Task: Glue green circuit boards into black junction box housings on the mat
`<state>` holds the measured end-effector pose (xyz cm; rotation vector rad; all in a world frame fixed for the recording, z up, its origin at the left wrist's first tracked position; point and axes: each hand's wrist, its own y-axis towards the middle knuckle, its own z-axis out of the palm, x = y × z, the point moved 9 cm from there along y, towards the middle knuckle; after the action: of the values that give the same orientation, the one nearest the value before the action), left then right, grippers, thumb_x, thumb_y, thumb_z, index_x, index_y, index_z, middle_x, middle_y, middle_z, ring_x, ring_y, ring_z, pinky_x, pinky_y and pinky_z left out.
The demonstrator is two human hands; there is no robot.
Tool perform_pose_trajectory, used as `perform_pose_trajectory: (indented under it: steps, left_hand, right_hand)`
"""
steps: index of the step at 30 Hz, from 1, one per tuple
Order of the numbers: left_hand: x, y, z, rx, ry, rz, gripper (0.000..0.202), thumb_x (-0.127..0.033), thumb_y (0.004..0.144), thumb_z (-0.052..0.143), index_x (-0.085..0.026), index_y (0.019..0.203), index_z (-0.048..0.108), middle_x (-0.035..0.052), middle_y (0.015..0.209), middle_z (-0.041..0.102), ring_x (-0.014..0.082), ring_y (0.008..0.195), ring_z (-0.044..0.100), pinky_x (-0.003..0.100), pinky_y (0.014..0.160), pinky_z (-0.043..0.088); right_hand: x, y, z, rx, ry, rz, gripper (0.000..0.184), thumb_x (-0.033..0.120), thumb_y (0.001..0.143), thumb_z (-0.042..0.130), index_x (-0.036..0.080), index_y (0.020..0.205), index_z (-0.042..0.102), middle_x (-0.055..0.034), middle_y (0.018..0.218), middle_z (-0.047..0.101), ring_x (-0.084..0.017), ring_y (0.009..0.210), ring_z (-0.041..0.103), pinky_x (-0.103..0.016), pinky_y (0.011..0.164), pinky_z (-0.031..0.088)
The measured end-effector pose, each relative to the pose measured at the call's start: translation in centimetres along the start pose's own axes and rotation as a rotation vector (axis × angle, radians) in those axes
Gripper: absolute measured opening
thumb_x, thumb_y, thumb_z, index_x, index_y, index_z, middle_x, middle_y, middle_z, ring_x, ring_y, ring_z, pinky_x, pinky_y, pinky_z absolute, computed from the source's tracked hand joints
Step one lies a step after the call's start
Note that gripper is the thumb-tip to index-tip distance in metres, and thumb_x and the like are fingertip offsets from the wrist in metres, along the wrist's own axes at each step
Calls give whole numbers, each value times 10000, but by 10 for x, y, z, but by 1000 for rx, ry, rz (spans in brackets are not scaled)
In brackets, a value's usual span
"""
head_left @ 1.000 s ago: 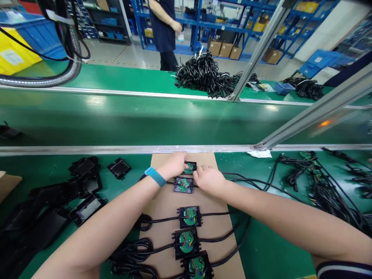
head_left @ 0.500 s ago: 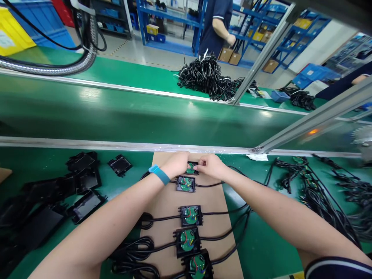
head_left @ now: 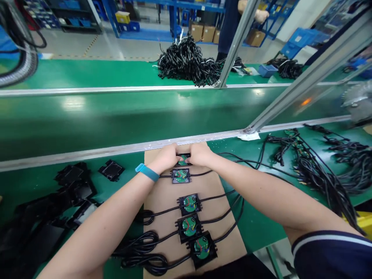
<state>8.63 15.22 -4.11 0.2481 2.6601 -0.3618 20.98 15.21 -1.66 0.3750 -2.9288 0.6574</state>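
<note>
At the far end of the cardboard sheet [head_left: 162,193], a black plastic box with a green circuit board [head_left: 183,159] sits between my two hands. My left hand [head_left: 167,158] closes on its left side, thumb at the board's edge. My right hand [head_left: 200,155] grips its right side the same way, fingers curled behind. Just nearer lies another open box with a board [head_left: 180,176], touched by neither hand. Further down the sheet are three more such boxes, among them a middle one [head_left: 189,227], each with black cables leaving both sides.
Empty black housings [head_left: 72,176] are heaped at the left, with a single housing [head_left: 111,169] apart. Bundled black cables [head_left: 314,162] lie at the right. A metal rail [head_left: 122,154] runs behind the sheet; a slanted metal post [head_left: 279,97] rises from it. A co-worker's hand [head_left: 261,16] shows beyond.
Both hands have shifted from fingertip contact at the far box to a firmer hold on its two sides. My view has tilted and moved, so the whole scene sits differently.
</note>
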Motion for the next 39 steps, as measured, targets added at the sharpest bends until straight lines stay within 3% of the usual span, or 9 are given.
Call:
perform_pose_trajectory:
  steps: [3,8,11,13,18,25,29,35,39]
  left_hand:
    - [-1,-3,-6,-9,-16,-9,294,-327,765,768,-173,955,604,84,953,719,241,874,653,294,685,430]
    - [7,-19,-17,36,-232,-33,413,-371,754,765,-155,1063,597,67,917,708,206,799,652,291,678,468]
    - [22,-32,-12,194,-460,-142,285,-435,886,587,-154,929,606,43,745,674,150,597,597,264,553,437]
    - [27,-39,-12,232,-515,-182,275,-415,911,529,-163,821,592,29,675,649,126,536,560,244,512,410]
    - [13,-47,-26,108,-233,-69,217,-325,904,508,-186,756,584,-4,619,609,142,583,558,257,593,441]
    - [-7,-61,-39,-196,136,162,115,-238,919,507,-195,948,609,70,906,694,219,857,639,319,803,477]
    - [-10,-62,-35,-158,232,250,242,-220,978,391,-198,908,621,85,882,691,226,869,651,317,804,476]
    - [3,-53,-26,-6,-136,103,271,-347,986,418,-195,955,641,7,763,695,125,532,595,244,601,476]
    - [-1,-52,-18,27,-89,115,276,-297,984,386,-192,948,640,21,790,708,129,585,615,236,613,474]
  right_hand:
    - [-2,-1,-4,-23,75,-9,522,643,720,759,164,927,740,-96,937,758,-243,894,702,-286,726,487]
    - [-2,-3,-1,-22,118,4,431,490,751,788,170,1033,727,-99,1026,759,-230,943,702,-271,738,488]
    - [2,-4,-1,-17,144,-15,390,415,754,795,166,1048,732,-109,1022,764,-248,949,709,-276,722,499]
    - [3,-5,-1,-22,156,-25,373,386,762,790,160,1053,734,-119,1022,766,-264,956,712,-286,724,511]
    - [4,-11,-5,-56,178,-33,378,380,797,765,130,1078,734,-169,1098,748,-312,1040,704,-326,786,543]
    - [4,-19,-10,-49,220,-43,388,345,813,759,103,1115,736,-198,1145,733,-323,1096,691,-347,865,555]
    - [3,-19,-10,-41,227,-37,385,332,810,760,104,1119,735,-201,1143,734,-321,1092,695,-342,861,559]
    - [5,-19,-10,-53,218,-51,405,361,811,756,97,1117,735,-216,1139,732,-329,1077,699,-348,845,560]
    - [6,-17,-9,-48,210,-61,396,354,811,752,94,1110,737,-218,1133,735,-325,1068,702,-345,834,560]
